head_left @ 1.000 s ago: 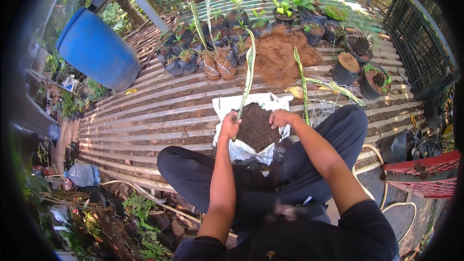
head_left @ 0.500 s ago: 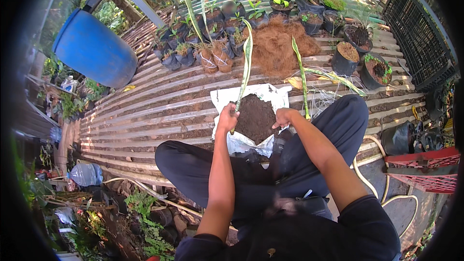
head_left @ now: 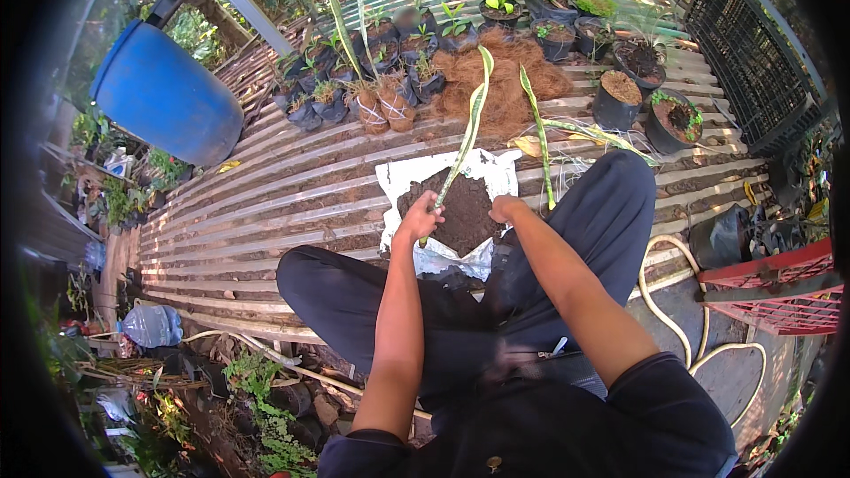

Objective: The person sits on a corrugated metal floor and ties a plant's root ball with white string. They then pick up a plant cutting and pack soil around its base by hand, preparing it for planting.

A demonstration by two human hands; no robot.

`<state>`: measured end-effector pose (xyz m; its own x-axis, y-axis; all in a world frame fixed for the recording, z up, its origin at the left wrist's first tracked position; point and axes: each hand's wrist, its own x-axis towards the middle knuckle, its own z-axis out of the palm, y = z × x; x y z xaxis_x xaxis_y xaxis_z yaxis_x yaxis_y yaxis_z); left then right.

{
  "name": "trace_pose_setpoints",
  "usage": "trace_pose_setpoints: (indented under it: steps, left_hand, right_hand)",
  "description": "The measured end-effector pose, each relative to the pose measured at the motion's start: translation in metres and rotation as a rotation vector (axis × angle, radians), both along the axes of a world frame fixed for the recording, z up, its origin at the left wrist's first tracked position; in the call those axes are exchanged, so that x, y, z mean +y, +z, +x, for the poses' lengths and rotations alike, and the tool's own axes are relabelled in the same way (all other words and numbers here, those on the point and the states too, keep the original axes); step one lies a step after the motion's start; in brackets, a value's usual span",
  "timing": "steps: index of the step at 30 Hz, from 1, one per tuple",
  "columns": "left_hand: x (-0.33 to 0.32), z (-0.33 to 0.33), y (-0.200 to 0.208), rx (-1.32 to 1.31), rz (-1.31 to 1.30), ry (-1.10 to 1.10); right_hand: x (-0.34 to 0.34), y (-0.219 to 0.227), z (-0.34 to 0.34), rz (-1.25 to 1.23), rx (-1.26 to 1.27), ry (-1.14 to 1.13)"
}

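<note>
My left hand (head_left: 420,215) is closed round the lower part of a long snake plant leaf (head_left: 472,119). The leaf leans to the right, and its cut end shows below my fist. Under it, dark soil (head_left: 465,219) lies on a white plastic sack (head_left: 400,175) spread before my crossed legs. At the sack's right edge is my right hand (head_left: 508,210), its fingers curled; whatever they hold is hidden. A second snake plant leaf (head_left: 537,137) lies just beyond my right knee, and another variegated leaf (head_left: 598,134) lies farther right.
Brown coconut fibre (head_left: 505,84) is heaped beyond the sack, beside bound snake plant cuttings (head_left: 381,106) and several potted plants. A blue barrel (head_left: 168,93) stands at far left. Black crates (head_left: 753,62) and a red crate (head_left: 775,288) are at right. The corrugated surface (head_left: 266,230) is ridged.
The held leaf has tilted farther to the right, and my left hand has turned slightly. My right hand has shifted up along the sack's edge. The whole view has moved a little.
</note>
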<state>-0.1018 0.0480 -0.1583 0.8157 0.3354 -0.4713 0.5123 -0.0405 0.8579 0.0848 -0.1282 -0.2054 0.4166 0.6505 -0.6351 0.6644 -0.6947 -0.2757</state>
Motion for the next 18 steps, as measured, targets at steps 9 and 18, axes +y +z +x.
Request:
trace_pose_setpoints:
  steps: [9,18]
  left_hand:
    - [-0.016,0.003,0.01,0.047,0.097,-0.089]
    - [-0.04,0.002,0.033,0.087,0.197,-0.088]
  right_hand:
    - [0.011,0.025,-0.006,-0.159,0.073,-0.068]
    - [-0.018,-0.011,0.001,-0.102,0.09,-0.258]
